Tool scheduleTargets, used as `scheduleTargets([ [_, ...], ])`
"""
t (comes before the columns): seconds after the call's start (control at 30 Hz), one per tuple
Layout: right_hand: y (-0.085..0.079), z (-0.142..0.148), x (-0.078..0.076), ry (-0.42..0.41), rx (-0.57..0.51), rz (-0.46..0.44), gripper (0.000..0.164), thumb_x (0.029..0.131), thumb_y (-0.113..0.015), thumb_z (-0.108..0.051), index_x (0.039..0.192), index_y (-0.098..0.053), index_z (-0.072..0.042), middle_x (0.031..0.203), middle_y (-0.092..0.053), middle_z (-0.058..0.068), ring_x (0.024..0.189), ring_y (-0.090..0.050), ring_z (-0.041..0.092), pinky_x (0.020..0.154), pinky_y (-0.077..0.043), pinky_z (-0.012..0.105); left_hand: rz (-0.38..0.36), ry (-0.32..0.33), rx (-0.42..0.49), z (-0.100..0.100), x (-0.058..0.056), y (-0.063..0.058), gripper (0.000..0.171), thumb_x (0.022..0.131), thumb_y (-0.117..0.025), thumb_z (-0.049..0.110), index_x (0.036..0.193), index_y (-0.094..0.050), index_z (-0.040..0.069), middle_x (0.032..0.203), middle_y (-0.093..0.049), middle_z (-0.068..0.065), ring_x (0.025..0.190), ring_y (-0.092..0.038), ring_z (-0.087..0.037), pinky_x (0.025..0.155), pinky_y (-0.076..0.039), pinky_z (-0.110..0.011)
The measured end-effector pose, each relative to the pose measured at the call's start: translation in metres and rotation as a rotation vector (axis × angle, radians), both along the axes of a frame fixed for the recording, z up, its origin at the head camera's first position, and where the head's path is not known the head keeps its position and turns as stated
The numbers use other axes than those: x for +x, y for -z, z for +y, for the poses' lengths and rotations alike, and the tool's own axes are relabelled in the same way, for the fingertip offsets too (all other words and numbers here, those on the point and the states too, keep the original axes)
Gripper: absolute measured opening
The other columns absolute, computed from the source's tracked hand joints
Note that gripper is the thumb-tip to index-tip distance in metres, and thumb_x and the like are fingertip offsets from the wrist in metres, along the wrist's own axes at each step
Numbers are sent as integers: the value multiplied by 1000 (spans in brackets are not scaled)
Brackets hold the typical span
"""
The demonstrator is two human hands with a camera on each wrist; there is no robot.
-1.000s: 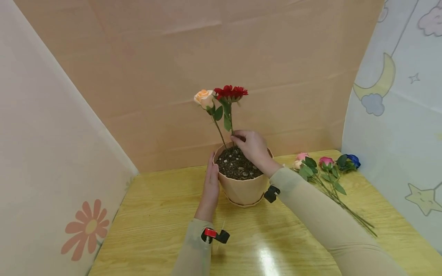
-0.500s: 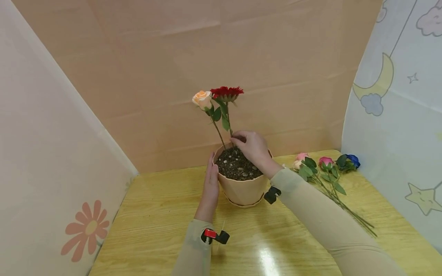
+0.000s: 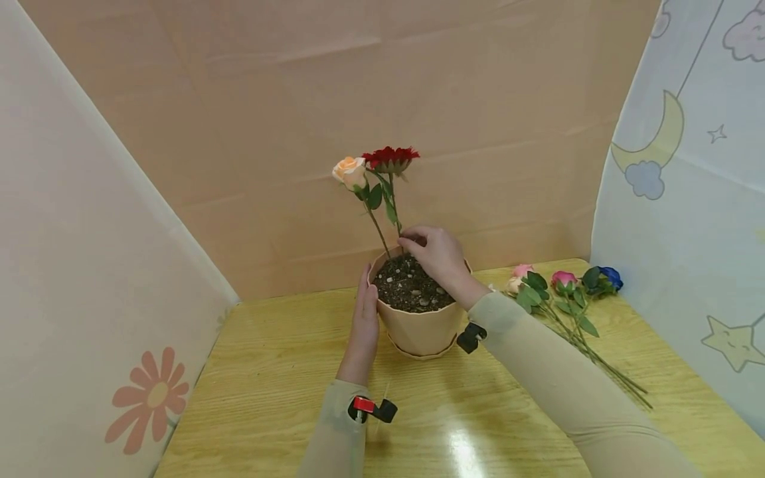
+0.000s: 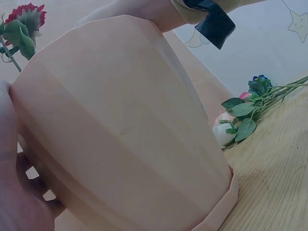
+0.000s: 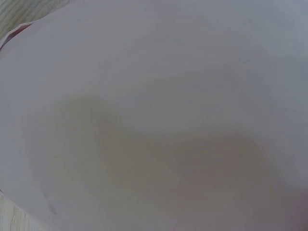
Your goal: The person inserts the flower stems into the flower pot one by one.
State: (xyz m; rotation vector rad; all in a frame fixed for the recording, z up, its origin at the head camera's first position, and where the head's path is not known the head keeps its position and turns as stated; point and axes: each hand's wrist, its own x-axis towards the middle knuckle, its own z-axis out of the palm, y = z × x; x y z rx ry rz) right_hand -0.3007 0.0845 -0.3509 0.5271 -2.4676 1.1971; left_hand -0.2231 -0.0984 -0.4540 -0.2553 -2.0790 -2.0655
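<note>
Peach-coloured cloth (image 3: 269, 166) is hung as a backdrop beyond the fingers of both hands, flanked by a white panel printed with a coral flower (image 3: 157, 395) and another printed with a yellow moon (image 3: 654, 143), clouds and stars. Yellowish wood grain is shown on the tabletop (image 3: 275, 352) below the fingers. Between the two hands a peach plastic flowerpot (image 3: 421, 332) is set on a matching saucer (image 3: 423, 358) and filled with dark, pebble-flecked soil (image 3: 412, 292). Its left side is braced by the left hand (image 3: 364, 312), whose fingers are laid extended along the outer wall, with the thumb placed near the rim. Over the soil, the stem of a red daisy-like flower (image 3: 391, 159) is pinched low between the thumb and forefinger of the right hand (image 3: 441, 255); the bloom is held well above those fingertips, and the stem is seen to reach the soil just below them. Just left of the pinching fingers, a peach rose (image 3: 349, 172) is planted with its stem leaning left. Well to the right of the same fingers, pink, cream, magenta (image 3: 564, 279) and blue (image 3: 610, 277) roses are laid on the tabletop, their stems pointed toward the viewer. The right wrist view is filled by a pale, blurred surface, so no finger detail can be told there.
</note>
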Motion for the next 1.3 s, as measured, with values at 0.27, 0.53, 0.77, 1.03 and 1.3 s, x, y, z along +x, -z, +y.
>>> scheduleTargets([
  [0.27, -1, 1, 2, 5, 4, 10, 26, 106, -78, -33, 123, -85, -15, 117, -82, 4, 104, -77, 26, 94, -60, 51, 0, -1, 12, 1, 0, 0, 61, 121, -30, 46, 179, -16, 33, 184, -9, -1, 169, -4, -33, 131, -8, -68],
  [0.53, 0, 0, 1, 2, -12, 7, 27, 106, -78, -33, 125, -85, -15, 118, -82, 5, 105, -77, 26, 94, -60, 51, -4, -4, 5, -1, 0, 1, 59, 121, -29, 44, 178, -16, 37, 184, -10, 1, 169, -5, -31, 132, -9, -66],
  [0.77, -1, -2, -1, 4, -27, -27, 28, 107, -77, -33, 127, -84, -14, 121, -82, 5, 110, -76, 27, 98, -59, 52, 12, 2, -3, -3, -1, 2, 61, 121, -29, 49, 178, -16, 35, 184, -11, 0, 169, -6, -32, 131, -9, -67],
  [1.03, -3, -3, -17, -20, 21, -96, 36, 108, -75, -37, 132, -80, -11, 127, -80, 7, 114, -74, 28, 97, -59, 50, -12, -4, 0, -2, 4, 4, 60, 121, -30, 48, 178, -17, 36, 184, -11, 1, 169, -6, -31, 132, -9, -66],
  [1.3, -5, -3, -22, -69, 34, -75, 32, 108, -75, -29, 130, -81, -7, 124, -80, 9, 114, -74, 31, 97, -59, 51, 27, -11, 7, 2, 2, 0, 58, 122, -31, 42, 179, -19, 33, 184, -14, -1, 169, -8, -30, 132, -11, -64],
])
